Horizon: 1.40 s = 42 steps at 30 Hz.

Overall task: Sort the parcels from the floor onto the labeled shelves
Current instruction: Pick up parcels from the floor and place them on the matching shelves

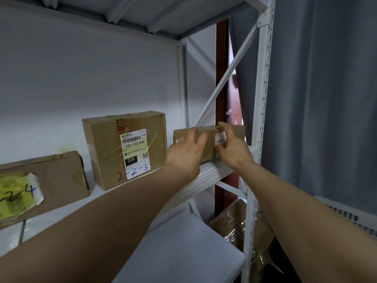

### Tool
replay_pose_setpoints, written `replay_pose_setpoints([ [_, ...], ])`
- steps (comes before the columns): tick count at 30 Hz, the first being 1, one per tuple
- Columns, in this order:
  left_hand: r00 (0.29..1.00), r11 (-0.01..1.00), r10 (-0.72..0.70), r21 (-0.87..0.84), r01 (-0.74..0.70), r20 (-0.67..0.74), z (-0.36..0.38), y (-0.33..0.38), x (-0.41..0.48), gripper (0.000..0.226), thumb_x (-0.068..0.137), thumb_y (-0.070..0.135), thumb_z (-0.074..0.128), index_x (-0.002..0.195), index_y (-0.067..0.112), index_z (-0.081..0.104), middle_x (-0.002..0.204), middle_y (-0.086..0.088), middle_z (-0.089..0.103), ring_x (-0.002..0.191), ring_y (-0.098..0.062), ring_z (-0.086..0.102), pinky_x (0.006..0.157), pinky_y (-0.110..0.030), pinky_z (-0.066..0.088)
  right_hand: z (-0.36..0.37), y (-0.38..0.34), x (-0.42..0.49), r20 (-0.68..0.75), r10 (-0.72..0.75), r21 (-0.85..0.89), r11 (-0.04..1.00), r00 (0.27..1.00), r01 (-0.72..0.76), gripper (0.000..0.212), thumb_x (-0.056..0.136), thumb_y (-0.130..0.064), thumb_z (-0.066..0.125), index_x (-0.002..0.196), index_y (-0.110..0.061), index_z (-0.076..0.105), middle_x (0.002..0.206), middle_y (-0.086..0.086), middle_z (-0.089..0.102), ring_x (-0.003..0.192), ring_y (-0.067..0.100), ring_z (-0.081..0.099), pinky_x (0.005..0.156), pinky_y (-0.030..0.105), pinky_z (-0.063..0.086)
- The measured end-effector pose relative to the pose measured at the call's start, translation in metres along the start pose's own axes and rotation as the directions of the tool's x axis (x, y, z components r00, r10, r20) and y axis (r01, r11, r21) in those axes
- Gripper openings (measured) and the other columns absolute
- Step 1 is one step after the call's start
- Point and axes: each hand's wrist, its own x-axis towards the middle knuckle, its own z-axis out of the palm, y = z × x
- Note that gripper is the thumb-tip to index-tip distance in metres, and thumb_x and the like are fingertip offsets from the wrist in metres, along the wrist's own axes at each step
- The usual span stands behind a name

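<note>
Your left hand [185, 149] and right hand [233, 148] both hold the small parcel [210, 145], which stands at the right end of the shelf [214, 170], just right of the box marked 2-2-5 [106, 146]. Your right hand pinches it, forefinger on top and thumb on the front. Your left fingers curl over its upper edge.

White wall [81, 68], grey curtain [326, 99]

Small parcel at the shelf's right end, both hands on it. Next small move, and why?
Probably nudge the small parcel back, then let go: it stands near the shelf's front lip, beside the 2-2-5 box, with left hand and right hand on it.
</note>
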Motion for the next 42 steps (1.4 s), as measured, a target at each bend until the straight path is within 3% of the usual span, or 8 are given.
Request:
replay_pose_setpoints([
  [3,0.992,0.996,-0.015,-0.086,0.026,0.125,0.005,-0.004,-0.002,0.083,0.076,0.009,0.069,0.145,0.022,0.024,0.146,-0.009,0.028,0.124,-0.033,0.046,0.078,-0.039,0.048,0.005,0.000,0.004,0.121,0.014,-0.091,0.996,0.993,-0.003,0.072,0.096,-0.014,0.055,0.154,-0.040,0.022,0.117,0.013,0.067,0.104,0.033,0.064,0.093,0.046,0.054],
  [6,0.984,0.989,0.008,-0.147,0.019,0.180,0.004,-0.010,-0.002,0.086,0.078,0.007,0.065,0.150,0.023,0.020,0.151,-0.007,0.024,0.131,-0.032,0.039,0.093,-0.041,0.049,0.013,-0.002,0.011,0.110,0.013,-0.116,0.993,0.994,0.000,0.065,0.096,-0.015,0.056,0.152,-0.033,0.028,0.120,0.016,0.065,0.104,0.034,0.063,0.090,0.045,0.054],
  [14,0.991,0.987,0.050,0.155,-0.030,-0.125,-0.027,-0.047,0.011,0.073,0.073,0.007,0.063,0.140,0.021,0.039,0.135,-0.006,0.048,0.126,-0.030,0.039,0.100,-0.042,0.032,0.035,-0.009,0.039,0.140,0.065,-0.085,0.995,0.988,-0.053,0.063,0.094,-0.033,0.066,0.148,-0.028,0.034,0.127,0.011,0.062,0.108,0.030,0.061,0.088,0.040,0.049],
  [23,0.996,0.978,0.091,0.189,-0.088,-0.004,-0.016,-0.066,-0.012,0.040,0.077,0.012,0.055,0.117,0.020,0.055,0.114,-0.002,0.056,0.110,-0.025,0.043,0.089,-0.038,0.028,0.065,-0.027,0.058,0.166,0.107,-0.057,0.993,0.980,-0.098,0.068,0.094,-0.038,0.066,0.150,-0.023,0.030,0.131,0.013,0.061,0.118,0.034,0.059,0.089,0.040,0.046],
  [34,0.991,0.988,0.080,0.121,-0.093,0.106,-0.034,-0.077,-0.039,0.034,0.078,0.014,0.055,0.111,0.021,0.060,0.108,-0.001,0.056,0.110,-0.025,0.044,0.090,-0.038,0.028,0.070,-0.057,0.031,0.145,0.142,-0.029,0.990,0.979,-0.139,0.082,0.091,-0.036,0.069,0.154,-0.029,0.017,0.131,0.013,0.061,0.118,0.036,0.059,0.100,0.050,0.049],
  [39,0.990,0.993,0.041,0.103,-0.055,0.135,-0.062,-0.080,-0.062,0.029,0.080,0.019,0.056,0.108,0.021,0.061,0.106,-0.001,0.056,0.106,-0.023,0.044,0.090,-0.039,0.028,0.053,-0.079,-0.001,0.108,0.155,-0.055,0.987,0.982,-0.149,0.074,0.089,-0.034,0.069,0.148,-0.020,0.027,0.123,0.014,0.062,0.110,0.036,0.061,0.092,0.050,0.053],
  [42,0.988,0.994,0.035,0.099,-0.051,0.152,-0.082,-0.079,-0.085,0.034,0.079,0.020,0.057,0.113,0.022,0.062,0.110,-0.003,0.057,0.108,-0.025,0.047,0.089,-0.037,0.033,0.042,-0.096,-0.029,0.099,0.149,-0.108,0.985,0.984,-0.138,0.054,0.091,-0.026,0.064,0.139,-0.015,0.043,0.120,0.015,0.065,0.107,0.036,0.062,0.090,0.047,0.054],
])
